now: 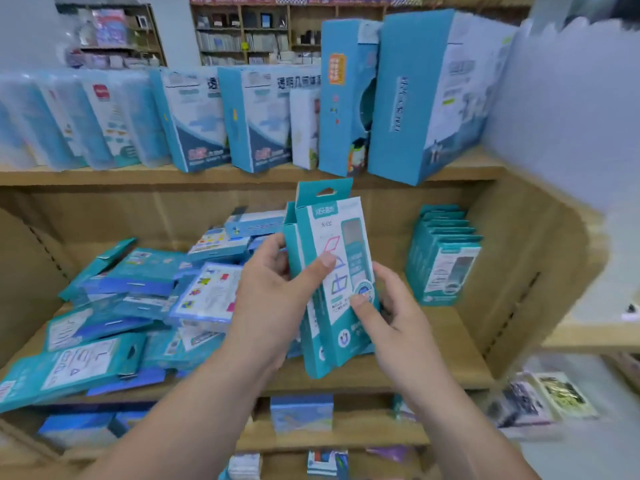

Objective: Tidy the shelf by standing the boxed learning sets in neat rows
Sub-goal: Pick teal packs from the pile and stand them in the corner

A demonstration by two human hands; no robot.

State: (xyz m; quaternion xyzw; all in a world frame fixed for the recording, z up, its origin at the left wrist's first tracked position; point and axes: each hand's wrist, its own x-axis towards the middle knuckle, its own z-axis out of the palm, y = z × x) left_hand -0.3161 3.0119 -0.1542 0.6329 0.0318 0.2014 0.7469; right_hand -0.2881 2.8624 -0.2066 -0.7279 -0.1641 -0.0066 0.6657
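- Held sets (327, 233): a small bunch of teal boxed sets, upright with hang-tabs up, in front of the middle shelf (360, 377) and above its front edge.
- Left grip (273, 292): grasping the bunch, fingers curled round its left side and thumb laid across the front face.
- Right grip (391, 313): pinching the bunch's lower right corner, thumb in front.
- Row (443, 258): teal sets standing one behind another at the shelf's right end, apart from the held bunch.
- Heap (138, 299): sets lying flat and overlapping across the shelf's left and middle.
- Top shelf (104, 177): larger blue boxes (415, 98), standing.
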